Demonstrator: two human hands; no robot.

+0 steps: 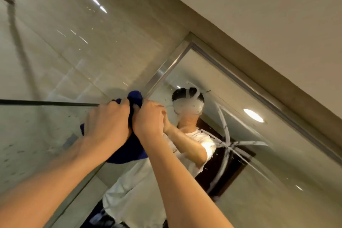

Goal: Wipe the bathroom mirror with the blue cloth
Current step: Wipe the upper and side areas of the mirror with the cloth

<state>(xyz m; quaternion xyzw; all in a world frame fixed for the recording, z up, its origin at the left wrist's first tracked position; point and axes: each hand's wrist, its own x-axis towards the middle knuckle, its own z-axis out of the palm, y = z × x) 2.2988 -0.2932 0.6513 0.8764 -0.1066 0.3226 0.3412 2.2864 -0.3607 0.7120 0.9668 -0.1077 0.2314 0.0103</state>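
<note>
Head view, tilted, close to mirror [259, 116]

Dim warm light, tile glare [96, 4], tilted view

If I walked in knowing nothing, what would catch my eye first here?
Two bare hands, left hand and right hand, grip a blue cloth at the mirror's upper left edge. To the right, white smeared streaks cross in a star shape on the glass.

Glossy beige wall tiles [77, 39] with pale grout lines caught streaks of light. A plain beige ceiling [259, 5] ran above. A round recessed lamp [253, 115] glowed, seen in reflection.
</note>
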